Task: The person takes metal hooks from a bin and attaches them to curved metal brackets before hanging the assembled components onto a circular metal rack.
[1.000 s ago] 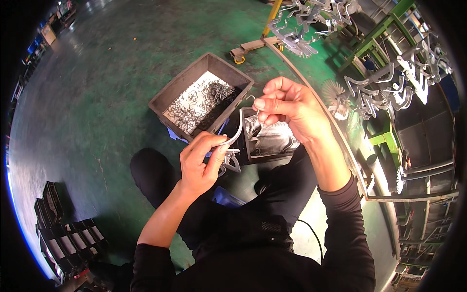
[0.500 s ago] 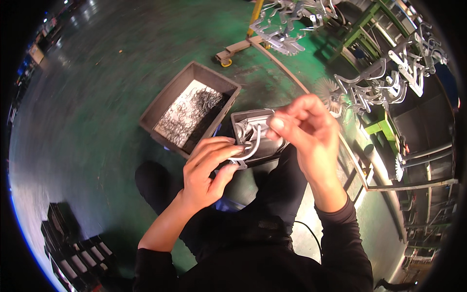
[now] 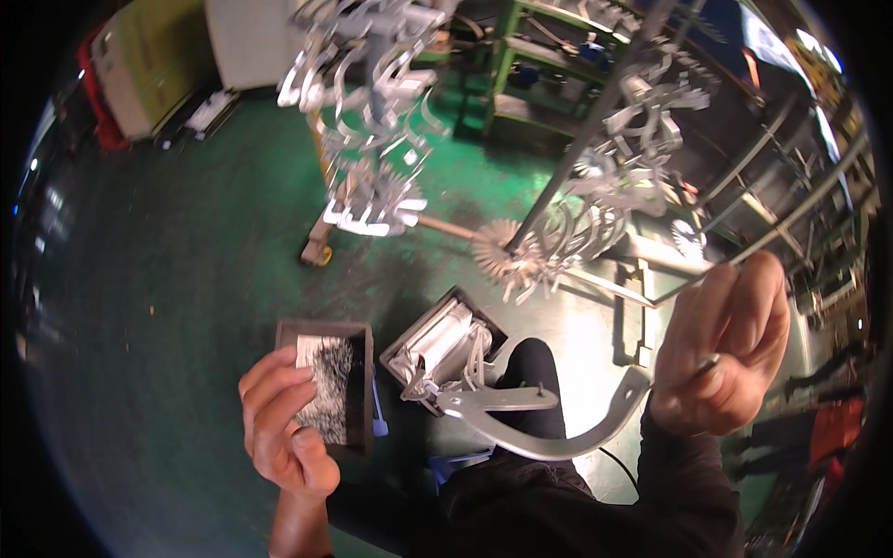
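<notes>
Since the earlier frame the hands have drawn well apart and the view has swung, bringing the hanging metal parts [image 3: 372, 167] to the upper middle. The left hand [image 3: 293, 423] has left the curved metal bracket [image 3: 549, 449] and now hovers over the left edge of the hook box [image 3: 366, 400], fingers loosely bent, nothing visible in them. The right hand [image 3: 721, 358] is clenched, thumb against fingers; the bracket's right end meets its inner side. With no other support visible, the bracket seems to be grasped there, though the exact contact is hidden. It hangs in the air, its left end across the lower right corner of the parts box [image 3: 484, 312]. Both boxes stand before the knees, probably for easy reach: small hooks [image 3: 335, 372] loose in one, larger metal parts [image 3: 442, 335] heaped in the other.
</notes>
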The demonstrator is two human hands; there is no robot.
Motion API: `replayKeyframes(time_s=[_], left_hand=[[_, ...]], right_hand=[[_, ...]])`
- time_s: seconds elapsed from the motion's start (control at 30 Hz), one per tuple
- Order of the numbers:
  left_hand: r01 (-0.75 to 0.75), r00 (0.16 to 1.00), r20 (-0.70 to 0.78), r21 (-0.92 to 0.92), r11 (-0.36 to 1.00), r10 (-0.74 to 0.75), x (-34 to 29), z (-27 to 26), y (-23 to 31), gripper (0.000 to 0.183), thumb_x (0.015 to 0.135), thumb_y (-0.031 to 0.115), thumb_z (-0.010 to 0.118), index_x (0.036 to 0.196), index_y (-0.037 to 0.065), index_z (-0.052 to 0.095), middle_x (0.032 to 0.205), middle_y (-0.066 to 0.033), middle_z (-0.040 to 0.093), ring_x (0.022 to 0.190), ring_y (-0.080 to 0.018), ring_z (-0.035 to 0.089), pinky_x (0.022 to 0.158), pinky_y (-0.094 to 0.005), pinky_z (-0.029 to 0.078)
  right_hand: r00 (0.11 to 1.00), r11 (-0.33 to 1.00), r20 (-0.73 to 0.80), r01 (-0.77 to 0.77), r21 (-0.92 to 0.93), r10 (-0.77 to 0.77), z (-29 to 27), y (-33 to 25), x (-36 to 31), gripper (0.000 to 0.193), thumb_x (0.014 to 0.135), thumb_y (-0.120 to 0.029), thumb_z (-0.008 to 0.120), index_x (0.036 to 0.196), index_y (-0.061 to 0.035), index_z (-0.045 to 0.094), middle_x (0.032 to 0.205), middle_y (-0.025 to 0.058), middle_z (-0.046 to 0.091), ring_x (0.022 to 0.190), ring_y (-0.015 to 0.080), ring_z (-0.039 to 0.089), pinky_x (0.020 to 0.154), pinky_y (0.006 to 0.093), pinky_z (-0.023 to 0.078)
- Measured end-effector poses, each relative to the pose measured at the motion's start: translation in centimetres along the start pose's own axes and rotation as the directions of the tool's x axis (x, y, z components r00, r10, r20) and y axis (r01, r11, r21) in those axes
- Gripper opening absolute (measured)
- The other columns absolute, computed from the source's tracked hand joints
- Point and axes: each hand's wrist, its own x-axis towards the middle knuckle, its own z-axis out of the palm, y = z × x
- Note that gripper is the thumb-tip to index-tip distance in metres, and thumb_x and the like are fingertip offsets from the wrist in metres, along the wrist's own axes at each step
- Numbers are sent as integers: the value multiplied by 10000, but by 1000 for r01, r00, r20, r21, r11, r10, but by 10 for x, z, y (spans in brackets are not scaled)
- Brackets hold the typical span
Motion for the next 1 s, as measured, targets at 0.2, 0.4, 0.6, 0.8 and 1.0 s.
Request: replayKeyframes(time_s=[0.2,0.4,0.6,0.8,1.0], left_hand=[[20,996,-90,-24,1000,-22,104,-24,41,273,891,181,405,967,-41,544,930,-158,566,902,-337,551,741,-416,455],[13,1000,-13,-85,996,-14,179,-48,81,272,904,129,367,1015,-59,529,1005,-168,555,969,-321,540,809,-377,444],[126,991,73,-208,970,-113,226,-29,107,279,924,96,361,1066,-74,530,1060,-162,556,993,-252,549,855,-351,448],[541,830,348,-317,779,-435,267,40,105,319,940,153,431,1180,-39,518,1122,-127,561,1044,-192,545,869,-319,450],[756,636,540,-294,585,-551,326,146,63,443,916,230,513,1283,-2,428,1249,-134,487,1093,-196,522,842,-301,480]], right_hand=[[997,951,-63,27,-309,-49,-14,-121,90,301,724,-20,666,897,-25,420,750,133,562,524,152,538,438,212,431],[995,894,-93,-63,-443,24,-48,-209,152,160,831,-65,605,964,-20,530,833,79,612,641,100,525,584,198,409],[962,833,-272,-137,-535,-17,-109,-271,186,183,833,-63,616,1005,-17,573,905,87,652,781,122,636,702,208,509],[909,697,-415,-275,-662,-36,-184,-299,212,151,843,-83,610,990,-51,593,954,60,649,894,125,624,787,226,487],[916,698,-391,-226,-680,-85,-243,-288,235,155,840,-95,616,984,-42,593,956,63,649,917,145,626,862,256,480]])
